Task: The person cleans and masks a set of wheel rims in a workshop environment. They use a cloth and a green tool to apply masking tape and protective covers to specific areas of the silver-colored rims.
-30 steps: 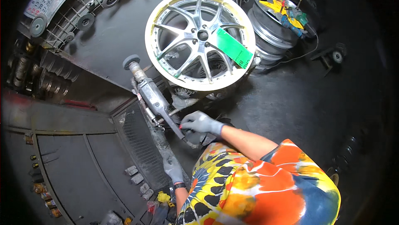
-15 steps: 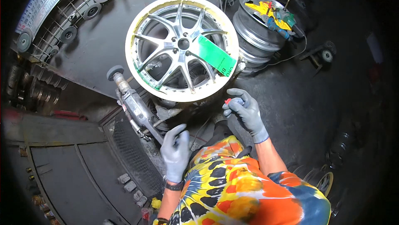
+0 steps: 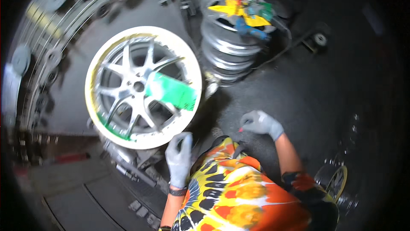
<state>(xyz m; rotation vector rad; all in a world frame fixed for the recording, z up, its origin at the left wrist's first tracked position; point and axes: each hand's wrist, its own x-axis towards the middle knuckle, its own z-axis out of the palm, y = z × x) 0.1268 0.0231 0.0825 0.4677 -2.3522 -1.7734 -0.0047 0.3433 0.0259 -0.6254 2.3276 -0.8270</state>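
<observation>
A silver multi-spoke alloy wheel (image 3: pixel 136 107) lies face up at left of centre. Its pale outer rim carries yellow and green patches. Across its hub and right spokes rests a green printed strip (image 3: pixel 171 92). My left hand (image 3: pixel 178 158), in a grey glove, is by the wheel's lower right edge, its fingers loosely bent and apart, holding nothing; whether it touches the rim I cannot tell. Out to the right, my gloved right hand (image 3: pixel 262 124) is closed on a small red piece (image 3: pixel 241 130), which pokes out below the fingers. Most of that piece is hidden.
Stacked wheels (image 3: pixel 230 49) stand behind on the right, with a yellow cloth (image 3: pixel 252 17) and a blue-green corded tool (image 3: pixel 253 30) on top. A grey power tool (image 3: pixel 121 154) sits below the wheel. Round discs (image 3: pixel 54 57) hang on a wire rack at left.
The view has swung, so the wheel and stack appear farther left, the wheel lower too. My right hand has moved away from the wheel, still holding the red piece.
</observation>
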